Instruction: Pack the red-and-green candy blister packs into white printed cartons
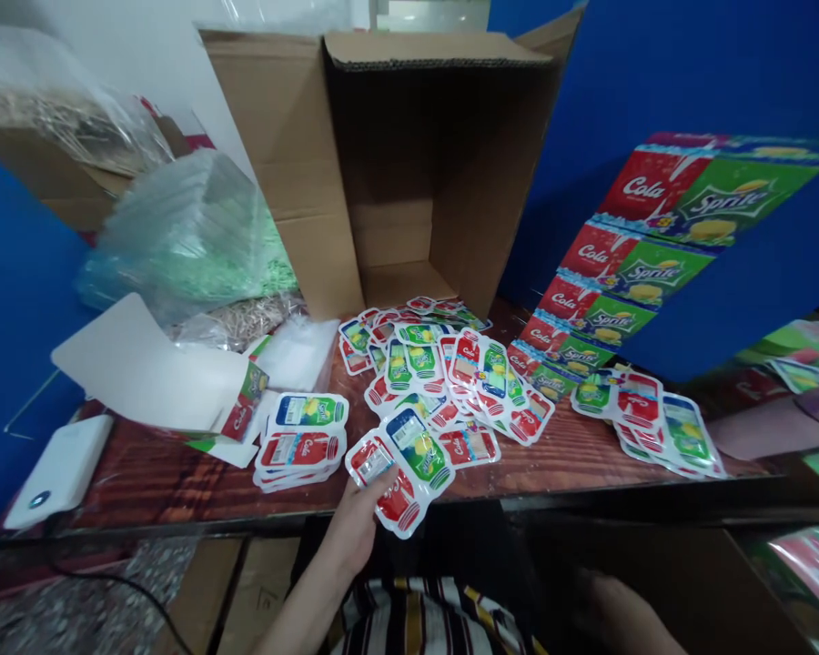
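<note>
My left hand (363, 518) grips a twin-pouch candy packet (419, 455), one half red with "Cola", the other green and blue, at the table's front edge. Its thumb lies on top of the red half. Down to the right, below the table edge, my right hand (611, 600) is dark and smeared by motion, its fingers not readable. Just past the held packet spreads a loose pile of similar packets (443, 364). A neat stack of packets (300, 446) lies left of my left hand. Another small group of packets (675, 428) lies at the right.
A large open cardboard box (396, 236) lies on its side behind the pile. Stacked Cola/Sprite display boxes (607, 273) rise at right. At left are an open white carton (170, 382), a white device (61, 468) and a plastic bag of green shreds (191, 236).
</note>
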The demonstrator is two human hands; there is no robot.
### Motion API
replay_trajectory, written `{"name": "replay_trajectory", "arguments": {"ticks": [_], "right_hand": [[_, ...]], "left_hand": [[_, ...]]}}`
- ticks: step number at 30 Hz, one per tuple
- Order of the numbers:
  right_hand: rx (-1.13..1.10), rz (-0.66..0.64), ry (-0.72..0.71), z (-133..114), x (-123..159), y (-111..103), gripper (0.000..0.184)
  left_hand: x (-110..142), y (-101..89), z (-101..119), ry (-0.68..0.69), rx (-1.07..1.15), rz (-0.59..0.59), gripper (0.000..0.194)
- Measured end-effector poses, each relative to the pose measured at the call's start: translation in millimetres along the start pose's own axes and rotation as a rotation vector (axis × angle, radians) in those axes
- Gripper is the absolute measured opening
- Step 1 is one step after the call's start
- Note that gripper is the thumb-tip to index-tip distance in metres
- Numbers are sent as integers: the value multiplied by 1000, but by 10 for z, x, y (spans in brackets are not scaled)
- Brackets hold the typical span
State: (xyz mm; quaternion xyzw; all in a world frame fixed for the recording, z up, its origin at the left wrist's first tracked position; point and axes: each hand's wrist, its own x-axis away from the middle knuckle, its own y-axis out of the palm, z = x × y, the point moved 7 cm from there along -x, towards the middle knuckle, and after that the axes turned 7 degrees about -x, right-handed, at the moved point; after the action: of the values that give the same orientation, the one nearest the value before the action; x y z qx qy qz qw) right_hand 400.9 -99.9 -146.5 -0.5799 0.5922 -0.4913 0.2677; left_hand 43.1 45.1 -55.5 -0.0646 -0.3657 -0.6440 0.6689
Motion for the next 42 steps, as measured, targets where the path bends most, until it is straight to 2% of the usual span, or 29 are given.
{"name": "replay_trajectory", "arguments": {"ticks": [1,3,4,6,8,10,11,13,15,18,21,24,27,31,34,36,39,42], "right_hand": [[23,-75,-2,-86,-107,-106,5],[-6,-117,-113,-415,-307,-429,21],[-39,-119,-189,-625,-391,-614,22],[-98,-2,-399,-1101,-517,-1055,24],[-109,214,-541,-1506,-622,-1498,24],[0,385,-668,-1860,-753,-1793,24],[95,426,-722,-2013,-855,-1862,28],[280,415,-820,-2250,-1148,-1864,47],[390,373,-912,-2380,-1500,-1778,64],[433,281,-1061,-2431,-1979,-1592,58],[422,180,-1141,-2426,-2250,-1506,50],[466,156,-1145,-2498,-2262,-1602,47],[537,145,-1177,-2624,-2095,-1741,35],[460,131,-1164,-2696,-1926,-1890,27],[393,61,-1086,-2673,-1915,-1913,26],[388,-39,-1031,-2650,-1915,-1889,23],[347,-198,-903,-2571,-1918,-1868,19],[133,-178,-694,-2402,-1992,-1922,17]], "left_hand": [[-3,26,17,-2,22,-8,58],[-14,85,55,4,52,-44,56],[-20,112,73,8,61,-64,54],[-31,152,108,18,71,-95,51],[-38,165,139,32,77,-100,47],[-37,166,160,50,82,-101,45],[-35,169,166,59,83,-107,45],[-31,174,158,69,87,-128,47],[-33,168,129,73,95,-141,48],[-47,126,68,84,108,-128,47],[-45,100,7,85,108,-134,47],[-23,75,-43,53,103,-118,47],[-6,46,-46,44,97,-79,47],[-15,41,-41,33,100,-56,44],[-22,77,-44,39,105,-83,44],[-19,108,-46,45,101,-116,44],[-7,92,-51,41,96,-99,47],[9,48,-57,19,95,-69,52]]}}
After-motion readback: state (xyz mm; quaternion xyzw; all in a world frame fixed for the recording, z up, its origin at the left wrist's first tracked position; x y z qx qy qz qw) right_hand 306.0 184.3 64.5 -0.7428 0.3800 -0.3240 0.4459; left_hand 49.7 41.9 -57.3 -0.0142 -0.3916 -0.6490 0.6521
